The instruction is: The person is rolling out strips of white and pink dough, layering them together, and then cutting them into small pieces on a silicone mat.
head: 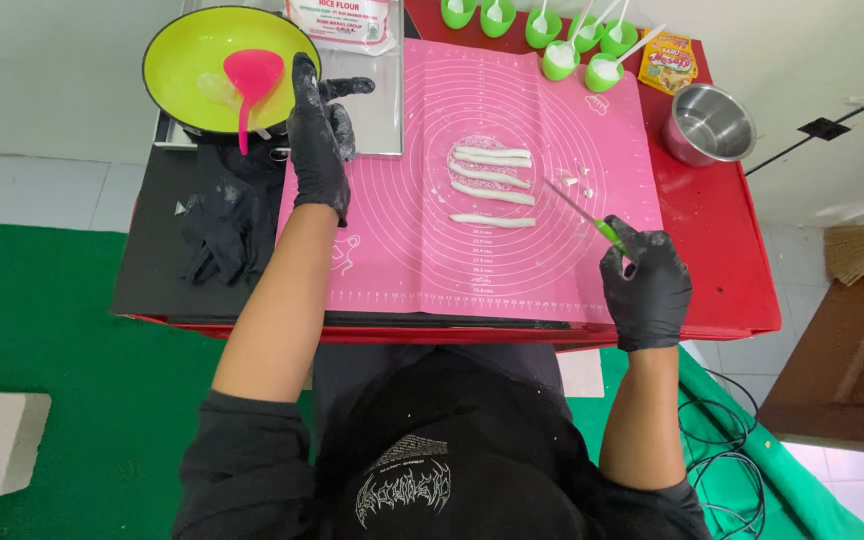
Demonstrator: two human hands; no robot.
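Head view: four white dough ropes (493, 186) lie side by side in the middle of the pink mat (422, 270), and the right hand (646, 288), black-gloved, is closed around a green-handled knife (584, 214) whose blade angles in toward their right ends, not touching. This looks like the cutting stage; the next move calls for bringing the blade squarely across the ropes. The left hand (318, 140) sits well away, fingers loosely spread and empty, over the mat's far left corner beside the lime-green bowl (187, 60) with its pink funnel (250, 78). Spare black gloves (222, 225) lie left; green cups (572, 45) and a steel pot (709, 124) line the far side. Nothing blocks the knife.
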